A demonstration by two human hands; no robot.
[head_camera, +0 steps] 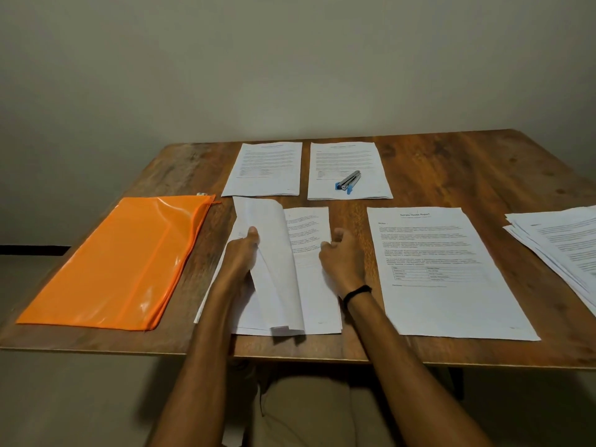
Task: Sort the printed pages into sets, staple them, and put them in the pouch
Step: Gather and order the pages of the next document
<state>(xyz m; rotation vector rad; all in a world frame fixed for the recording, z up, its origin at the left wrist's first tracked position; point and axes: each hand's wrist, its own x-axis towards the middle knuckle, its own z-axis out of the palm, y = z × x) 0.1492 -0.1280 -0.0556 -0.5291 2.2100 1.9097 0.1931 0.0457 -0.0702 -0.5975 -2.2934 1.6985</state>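
The orange pouch [109,262] lies flat at 9 o'clock on the table, with its zip along the right edge. At 6 o'clock lies the middle set [312,285], its upper sheets lifted and curled over to the left. A flat set titled "Sample Health Report" [445,272] is at 4 o'clock, and a loose fanned pile [561,246] at 3 o'clock. Two neat sets lie far, the far left set [264,169] at 11 o'clock and the far right set [350,159] at 12 o'clock. The silver and blue stapler [348,183] rests on the latter.

Orange pouch [109,262], white pages [445,269] with black print, blue-and-silver stapler [348,182], brown wood-grain bench [483,169], black wristband [357,292].
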